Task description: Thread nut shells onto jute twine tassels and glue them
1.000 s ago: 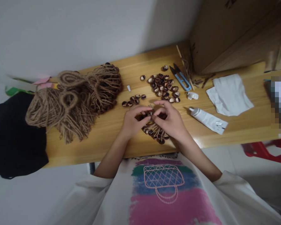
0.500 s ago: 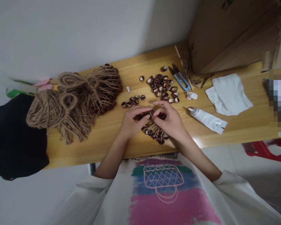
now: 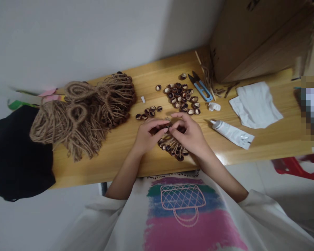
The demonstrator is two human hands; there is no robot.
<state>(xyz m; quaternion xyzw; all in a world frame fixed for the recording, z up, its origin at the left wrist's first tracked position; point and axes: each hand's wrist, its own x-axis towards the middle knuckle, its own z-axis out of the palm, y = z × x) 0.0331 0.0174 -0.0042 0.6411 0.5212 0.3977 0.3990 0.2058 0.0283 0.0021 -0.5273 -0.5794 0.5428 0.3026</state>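
Brown jute bundle tipped with dark half-shells (image 3: 174,148) fans toward six o'clock over the yellow wooden desk (image 3: 115,153), its top pinched by fingers (image 3: 157,122) of the inward-turned left hand (image 3: 148,136) and right hand (image 3: 191,134), whose index finger (image 3: 179,115) arches above.

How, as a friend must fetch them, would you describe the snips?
Find the carton at the back right of the table. Just left of it, past a thin stick, lie the snips. They are blue with dark blades, unlike the round brown pieces beside them.
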